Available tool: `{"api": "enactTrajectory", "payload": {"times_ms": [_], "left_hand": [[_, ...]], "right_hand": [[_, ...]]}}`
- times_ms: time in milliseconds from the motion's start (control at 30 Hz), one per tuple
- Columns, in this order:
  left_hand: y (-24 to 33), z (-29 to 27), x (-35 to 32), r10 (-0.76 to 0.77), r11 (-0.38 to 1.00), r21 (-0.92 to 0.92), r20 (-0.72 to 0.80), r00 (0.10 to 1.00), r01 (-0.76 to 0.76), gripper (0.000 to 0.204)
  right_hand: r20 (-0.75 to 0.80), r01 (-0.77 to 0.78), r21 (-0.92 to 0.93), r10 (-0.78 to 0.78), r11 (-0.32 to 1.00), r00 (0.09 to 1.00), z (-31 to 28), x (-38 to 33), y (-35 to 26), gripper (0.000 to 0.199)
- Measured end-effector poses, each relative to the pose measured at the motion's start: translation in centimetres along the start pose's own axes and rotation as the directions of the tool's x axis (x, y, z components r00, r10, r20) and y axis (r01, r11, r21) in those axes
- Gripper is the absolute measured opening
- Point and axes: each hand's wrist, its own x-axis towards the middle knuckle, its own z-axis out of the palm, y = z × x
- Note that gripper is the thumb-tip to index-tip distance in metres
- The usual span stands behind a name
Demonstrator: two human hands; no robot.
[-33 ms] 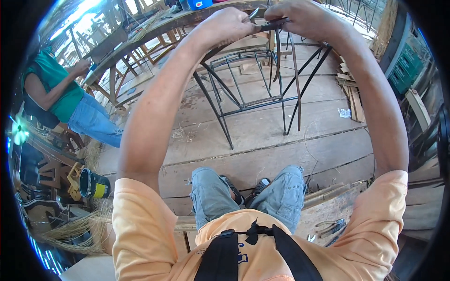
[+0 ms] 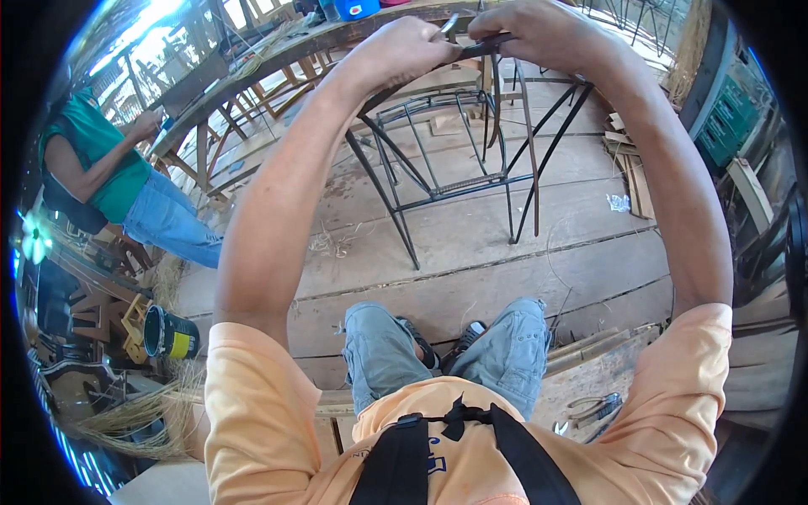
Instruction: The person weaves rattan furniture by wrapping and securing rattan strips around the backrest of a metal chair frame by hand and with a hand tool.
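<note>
A dark metal frame (image 2: 460, 182) with thin splayed legs stands on the floor ahead of me, its lower crossbar partly wrapped. Both my arms reach out over its top rail. My left hand (image 2: 406, 52) is closed at the rail, and a short shiny metal tip (image 2: 450, 23) pokes up from its fingers; the rest of that piece is hidden. Close by on the right, my right hand (image 2: 543, 35) has its fingers bent round a dark strip at the same rail. Below it, a long narrow brown strip (image 2: 534, 164) hangs down past the crossbar.
Pliers (image 2: 596, 407) lie on a board at my lower right. Wood offcuts (image 2: 633, 172) are piled right of the frame. A black bucket (image 2: 171, 332) and loose fibre (image 2: 139, 418) are at left. A person in green (image 2: 108, 156) stands by the long bench (image 2: 202, 105).
</note>
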Motion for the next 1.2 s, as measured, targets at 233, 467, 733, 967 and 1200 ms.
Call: {"api": "enactTrajectory", "payload": {"times_ms": [233,467,733,967,1200], "left_hand": [[-1.4,0.9,-4.7,-0.254,0.559,-0.816,0.0,0.967,0.147,0.032],[-3.9,-1.2,-15.1,-0.611,0.276,-0.958,-0.109,0.784,0.082,0.024],[-5.0,-1.4,-18.5,-0.622,0.265,-0.963,-0.211,0.754,-0.051,0.024],[-6.1,-0.5,-18.0,-0.609,0.355,-0.934,-0.252,0.752,-0.025,0.032],[-7.5,0.9,-17.6,-0.577,0.376,-0.926,-0.201,0.791,0.039,0.03]], "right_hand": [[-0.18,0.097,-0.161,-0.126,0.982,0.976,1.7,0.9,2.1,0.022],[0.077,-0.048,0.284,0.027,0.958,0.997,3.6,5.3,4.4,0.021],[0.038,-0.249,0.473,0.263,0.845,0.964,3.1,2.9,0.4,0.011],[0.138,-0.338,0.612,0.325,0.715,0.936,3.3,3.3,2.1,0.008],[-0.113,-0.216,0.28,0.256,0.935,0.96,5.4,2.6,3.2,0.011]]}}
